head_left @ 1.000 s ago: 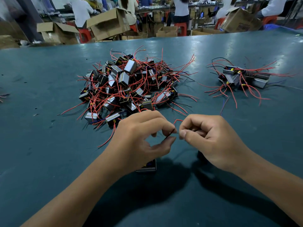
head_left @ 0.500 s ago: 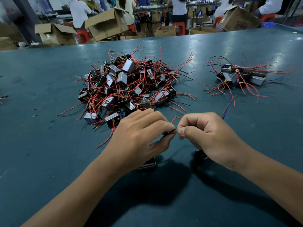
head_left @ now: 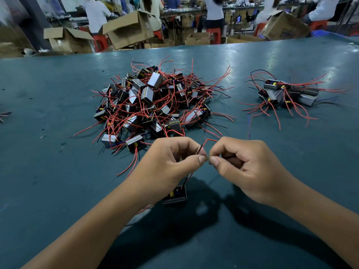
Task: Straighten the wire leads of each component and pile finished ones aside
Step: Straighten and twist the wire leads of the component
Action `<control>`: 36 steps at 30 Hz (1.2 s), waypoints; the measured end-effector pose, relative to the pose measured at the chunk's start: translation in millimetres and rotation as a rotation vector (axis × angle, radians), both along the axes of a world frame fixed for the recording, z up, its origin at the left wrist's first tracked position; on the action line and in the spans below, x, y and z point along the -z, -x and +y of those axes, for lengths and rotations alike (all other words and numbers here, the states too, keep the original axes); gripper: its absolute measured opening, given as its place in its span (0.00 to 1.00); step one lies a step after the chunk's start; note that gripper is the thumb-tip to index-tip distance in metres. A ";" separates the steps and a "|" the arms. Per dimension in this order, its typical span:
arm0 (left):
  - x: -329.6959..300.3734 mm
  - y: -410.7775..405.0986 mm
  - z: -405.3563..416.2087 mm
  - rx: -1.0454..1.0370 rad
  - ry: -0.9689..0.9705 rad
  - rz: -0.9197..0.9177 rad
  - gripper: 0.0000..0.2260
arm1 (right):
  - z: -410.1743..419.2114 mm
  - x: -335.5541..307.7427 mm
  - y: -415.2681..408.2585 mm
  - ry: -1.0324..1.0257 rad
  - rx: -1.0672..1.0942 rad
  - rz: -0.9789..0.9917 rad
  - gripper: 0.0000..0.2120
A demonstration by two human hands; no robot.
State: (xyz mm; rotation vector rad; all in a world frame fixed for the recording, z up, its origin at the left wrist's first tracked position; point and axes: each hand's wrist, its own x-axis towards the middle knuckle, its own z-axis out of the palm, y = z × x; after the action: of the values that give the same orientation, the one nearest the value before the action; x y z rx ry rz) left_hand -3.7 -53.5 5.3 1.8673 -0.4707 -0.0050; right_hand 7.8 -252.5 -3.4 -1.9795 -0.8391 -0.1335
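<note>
A wire (head_left: 208,141) is pinched by both hands — left (head_left: 171,162), right (head_left: 246,167) — above a component (head_left: 175,196) on the table (head_left: 48,171).

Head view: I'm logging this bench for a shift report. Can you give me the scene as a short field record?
surface: teal table
large pile: centre, boxy components, tangled red and black leads
small pile: far right, few components
component in work: on table under the hands, leads rising to the fingers
left hand: pinching a lead
right hand: pinching a lead
background: cardboard boxes, seated people
</note>
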 end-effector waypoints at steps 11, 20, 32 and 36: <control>4.4 -3.4 3.1 -0.092 -0.391 -0.804 0.04 | -3.4 -3.4 -3.3 -0.061 0.039 0.213 0.09; 5.5 -6.3 -0.8 -0.150 -0.508 -0.962 0.07 | -0.9 -5.9 -4.5 -0.115 -0.065 0.296 0.12; 2.8 0.5 -1.9 -0.094 -0.414 -0.477 0.03 | -3.6 1.3 -1.4 -0.022 -0.021 0.049 0.07; -2.4 1.3 0.5 0.006 -0.243 -0.192 0.04 | -4.6 0.9 -0.9 0.128 0.049 -0.172 0.06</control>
State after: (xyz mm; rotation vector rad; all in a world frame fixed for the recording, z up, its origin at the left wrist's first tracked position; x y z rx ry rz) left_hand -5.0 -52.9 7.7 2.1154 -0.6309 0.1185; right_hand 8.6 -257.1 -4.4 -2.1320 -0.9289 -0.2890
